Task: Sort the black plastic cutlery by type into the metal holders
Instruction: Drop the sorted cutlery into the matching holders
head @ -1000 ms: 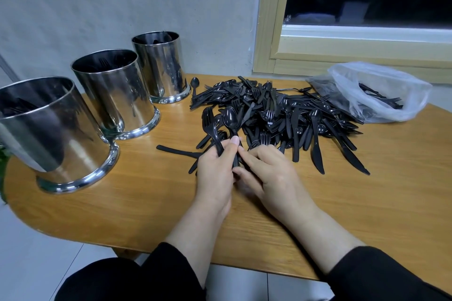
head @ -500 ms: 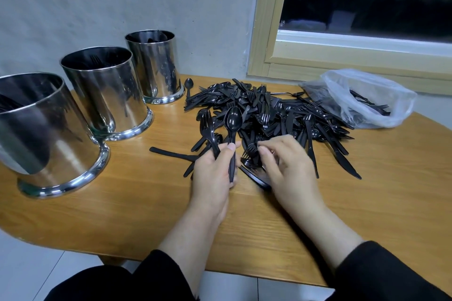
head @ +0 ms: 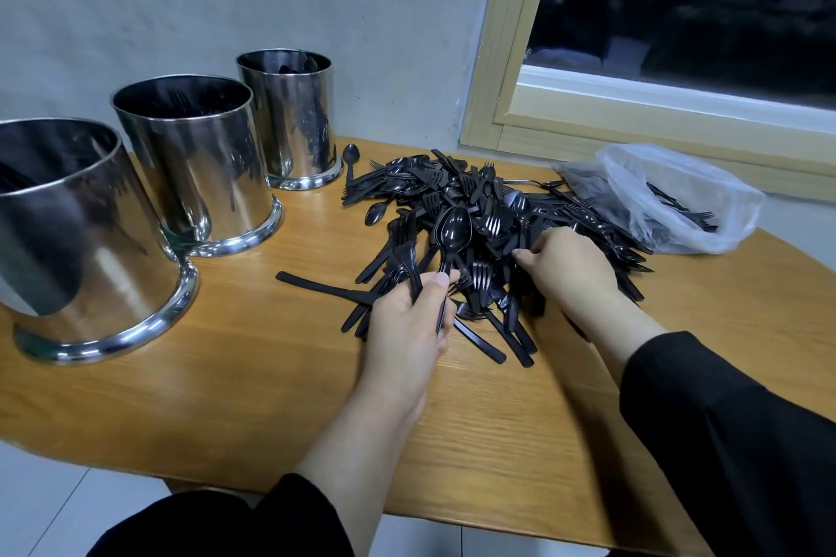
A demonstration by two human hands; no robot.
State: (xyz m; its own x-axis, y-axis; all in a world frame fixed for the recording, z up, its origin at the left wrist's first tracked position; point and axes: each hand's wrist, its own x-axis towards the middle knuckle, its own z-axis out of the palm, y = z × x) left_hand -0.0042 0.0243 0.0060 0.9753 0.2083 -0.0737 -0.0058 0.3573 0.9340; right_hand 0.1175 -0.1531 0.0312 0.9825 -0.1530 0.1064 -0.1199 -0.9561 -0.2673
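Note:
A heap of black plastic cutlery (head: 493, 213) lies mid-table, forks, knives and spoons mixed. My left hand (head: 407, 326) grips a small bunch of pieces by their handles, a black spoon (head: 452, 231) sticking up from it with its bowl over the heap. My right hand (head: 570, 271) reaches into the heap's right side, fingers curled among the pieces; what they hold is hidden. Three metal holders stand at the left: the near one (head: 86, 240), the middle one (head: 199, 163) with forks inside, the far one (head: 289, 113) with dark pieces inside.
A clear plastic bag (head: 674, 199) with more black cutlery lies at the table's right rear, under the window frame (head: 497, 59). A lone spoon (head: 350, 158) lies by the far holder. A single knife (head: 316, 287) lies left of the heap. The wooden table (head: 226, 398) curves near me.
My right hand has moved from beside my left hand up and to the right, into the heap. My left hand still holds the spoon upright. The camera has shifted.

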